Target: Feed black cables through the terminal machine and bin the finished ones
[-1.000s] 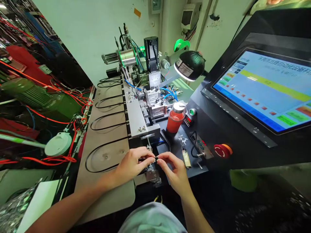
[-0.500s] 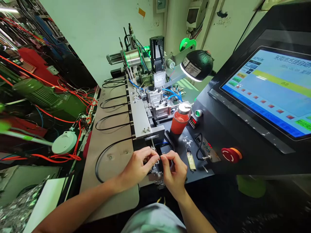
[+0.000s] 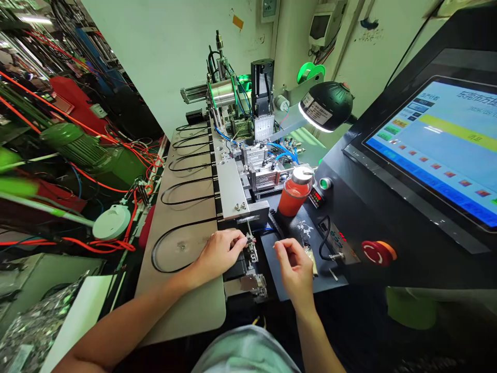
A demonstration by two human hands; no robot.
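Note:
My left hand point(image 3: 221, 253) is closed in a pinch at the front of the machine's feed track. A black cable point(image 3: 154, 247) loops over the beige plate and runs under this hand; its dark end shows at the fingertips, beside a small metal clamp fixture point(image 3: 252, 251). My right hand point(image 3: 295, 264) hovers over the dark worktop, apart from the left, with thumb and index finger pressed together. Whatever they pinch is too small to name. Just behind the right hand, partly covered by it, lies a pale yellow packet point(image 3: 313, 261).
More black cable loops point(image 3: 186, 199) lie along the beige plate point(image 3: 194, 311). A red jar point(image 3: 293, 197) with a metal lid stands behind my right hand. To the right are a red emergency stop button point(image 3: 378, 252) and a touchscreen point(image 3: 442, 150). A lamp point(image 3: 328, 106) hangs above.
My hands have parted: the right moved rightward from the left's fingertips, while the left stays by the fixture. The camera view has shifted slightly, and the clamp fixture shows more.

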